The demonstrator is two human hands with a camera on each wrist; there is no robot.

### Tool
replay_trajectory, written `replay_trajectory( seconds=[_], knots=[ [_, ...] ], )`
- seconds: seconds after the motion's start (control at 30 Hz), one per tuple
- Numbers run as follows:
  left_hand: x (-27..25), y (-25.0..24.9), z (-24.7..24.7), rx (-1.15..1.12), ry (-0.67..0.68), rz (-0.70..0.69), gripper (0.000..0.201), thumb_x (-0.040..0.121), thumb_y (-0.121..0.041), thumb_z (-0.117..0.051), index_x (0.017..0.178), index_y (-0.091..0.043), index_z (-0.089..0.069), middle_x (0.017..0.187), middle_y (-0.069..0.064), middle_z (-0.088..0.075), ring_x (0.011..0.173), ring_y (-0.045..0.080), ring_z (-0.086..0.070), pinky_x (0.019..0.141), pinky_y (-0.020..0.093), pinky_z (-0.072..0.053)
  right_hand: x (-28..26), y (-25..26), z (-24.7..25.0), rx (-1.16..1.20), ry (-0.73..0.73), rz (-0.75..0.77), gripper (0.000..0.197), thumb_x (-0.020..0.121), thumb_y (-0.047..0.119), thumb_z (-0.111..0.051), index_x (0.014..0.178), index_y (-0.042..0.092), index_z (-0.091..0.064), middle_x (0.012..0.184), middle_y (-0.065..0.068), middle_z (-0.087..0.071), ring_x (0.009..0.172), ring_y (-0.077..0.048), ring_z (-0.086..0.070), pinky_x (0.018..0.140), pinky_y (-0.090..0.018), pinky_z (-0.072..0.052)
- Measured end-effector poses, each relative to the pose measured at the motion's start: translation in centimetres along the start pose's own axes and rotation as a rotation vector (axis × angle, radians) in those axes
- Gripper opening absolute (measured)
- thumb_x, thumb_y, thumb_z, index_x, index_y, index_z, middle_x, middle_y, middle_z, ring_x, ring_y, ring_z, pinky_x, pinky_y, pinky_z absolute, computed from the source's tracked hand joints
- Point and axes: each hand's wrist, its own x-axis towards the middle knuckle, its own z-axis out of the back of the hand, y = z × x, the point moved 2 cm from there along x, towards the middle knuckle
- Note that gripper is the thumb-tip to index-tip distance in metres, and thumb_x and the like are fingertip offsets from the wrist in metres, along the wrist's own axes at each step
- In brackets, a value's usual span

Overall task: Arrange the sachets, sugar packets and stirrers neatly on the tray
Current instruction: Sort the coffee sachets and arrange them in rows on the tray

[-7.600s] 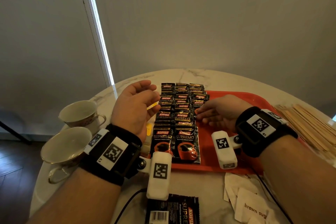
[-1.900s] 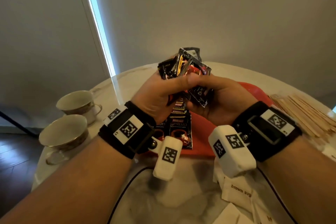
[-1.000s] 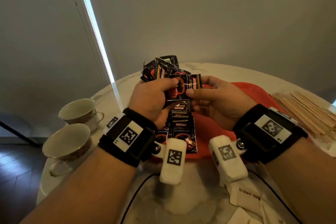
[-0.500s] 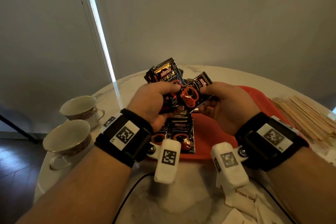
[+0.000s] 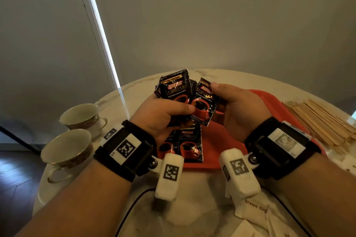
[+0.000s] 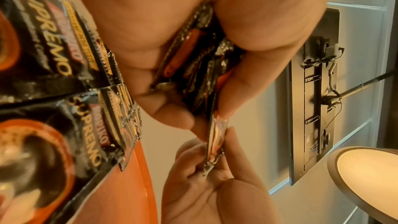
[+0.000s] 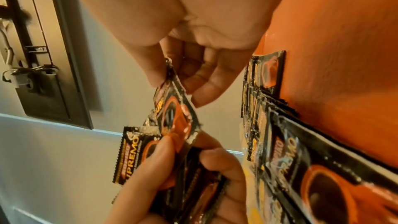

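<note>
one coffee sachet [image 5: 205, 102] is pinched at its top by the right hand [image 5: 238, 109], its lower edge under the left thumb; the left hand [image 5: 159, 115] grips a bunch of sachets [image 5: 174, 90] above the orange tray [image 5: 221, 136]. sorting step, likely; next, pull it free and lay it beside the sachet rows [image 5: 189, 144].

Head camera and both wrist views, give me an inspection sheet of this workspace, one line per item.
Surface: round marble table, partly covered.
Job's things: orange tray holding rows of coffee sachets; stirrers piled right of the tray; brown sugar packets on the table near the right wrist.
Clutter: two teacups at the left.
Hands: left hand grips a bunch of sachets; right hand pinches a single sachet.
Cables: dark cable under the left wrist.
Surroundings: plain wall, window strip at left.
</note>
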Motion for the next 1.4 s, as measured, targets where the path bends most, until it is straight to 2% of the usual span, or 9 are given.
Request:
replay_trajectory(
  seconds=[0.17,0.27,0.4,0.6,0.7,0.87,1.03,1.23,1.4],
  knots=[
    [0.7,0.7,0.4,-0.052,-0.109,0.029,0.019,0.087,0.01,-0.065,0.101,-0.002,-0.068,0.084,0.01,-0.077,0.078,0.024,-0.077,0.068,0.037,-0.062,0.0,0.1,0.2,0.071,0.008,-0.032,0.037,0.098,0.036,-0.062,0.12,0.007,-0.067,0.108,-0.013,-0.074,0.092,-0.024,-0.074,0.075,-0.039,-0.063],
    [0.9,0.9,0.5,-0.097,-0.153,0.015,0.028,0.087,0.009,-0.066,0.111,-0.005,-0.069,0.098,0.014,-0.078,0.089,0.029,-0.077,0.074,0.04,-0.062,-0.2,0.2,0.4,-0.017,0.12,-0.035,0.014,0.091,0.012,-0.068,0.105,0.009,-0.068,0.099,-0.009,-0.075,0.081,-0.019,-0.073,0.064,-0.029,-0.06],
    [1.1,1.2,0.1,-0.112,-0.179,0.005,0.027,0.088,0.008,-0.068,0.111,-0.005,-0.069,0.102,0.016,-0.078,0.094,0.031,-0.077,0.073,0.039,-0.063,0.1,0.1,0.5,-0.045,0.033,0.016,0.009,0.088,0.001,-0.069,0.095,0.007,-0.067,0.093,-0.013,-0.075,0.074,-0.019,-0.072,0.063,-0.029,-0.061],
    [1.4,1.9,-0.2,-0.149,-0.218,-0.022,0.023,0.089,0.008,-0.067,0.105,-0.009,-0.069,0.091,0.009,-0.079,0.085,0.026,-0.077,0.075,0.039,-0.064,0.0,0.1,0.1,-0.083,0.075,0.055,0.023,0.09,-0.007,-0.063,0.112,-0.002,-0.068,0.104,-0.016,-0.076,0.088,-0.026,-0.076,0.067,-0.032,-0.062],
    [1.6,1.7,-0.1,-0.16,-0.249,-0.025,0.016,0.091,0.001,-0.069,0.105,-0.007,-0.069,0.088,0.008,-0.079,0.08,0.023,-0.075,0.073,0.035,-0.061,0.6,0.9,0.8,-0.1,-0.031,0.072,0.019,0.09,-0.007,-0.064,0.106,0.001,-0.069,0.097,-0.014,-0.077,0.08,-0.023,-0.075,0.064,-0.032,-0.062],
    [2.1,1.3,1.3,-0.279,-0.336,-0.031,0.036,0.091,0.005,-0.064,0.126,-0.003,-0.061,0.098,0.009,-0.079,0.089,0.021,-0.077,0.073,0.037,-0.063,3.0,-0.3,4.3,-0.195,-0.283,-0.156,0.012,0.088,-0.005,-0.068,0.097,0.004,-0.066,0.096,-0.014,-0.072,0.069,-0.019,-0.066,0.059,-0.026,-0.051],
    [2.1,0.8,1.8,-0.296,-0.307,-0.014,0.023,0.089,0.008,-0.061,0.108,-0.004,-0.068,0.088,0.006,-0.078,0.081,0.02,-0.073,0.075,0.036,-0.058,3.9,-1.4,5.0,-0.41,-0.247,-0.35,0.01,0.085,-0.003,-0.071,0.093,0.002,-0.068,0.084,-0.011,-0.075,0.072,-0.021,-0.068,0.066,-0.031,-0.055],
    [2.1,0.6,2.3,-0.272,-0.31,0.009,0.03,0.088,0.004,-0.063,0.117,0.001,-0.069,0.096,0.012,-0.075,0.078,0.02,-0.071,0.062,0.029,-0.058,4.2,-1.0,4.2,-0.596,-0.224,-0.429,0.015,0.081,0.008,-0.08,0.091,0.003,-0.07,0.078,-0.009,-0.07,0.07,-0.02,-0.063,0.073,-0.032,-0.051],
    [1.9,0.4,2.5,-0.267,-0.316,0.027,0.036,0.09,0.003,-0.062,0.125,0.001,-0.066,0.104,0.015,-0.072,0.077,0.02,-0.069,0.056,0.025,-0.057,4.3,-0.7,3.6,-0.682,-0.225,-0.488,0.018,0.082,0.016,-0.081,0.09,0.004,-0.071,0.069,-0.006,-0.067,0.063,-0.017,-0.059,0.066,-0.028,-0.047]
  ],
)
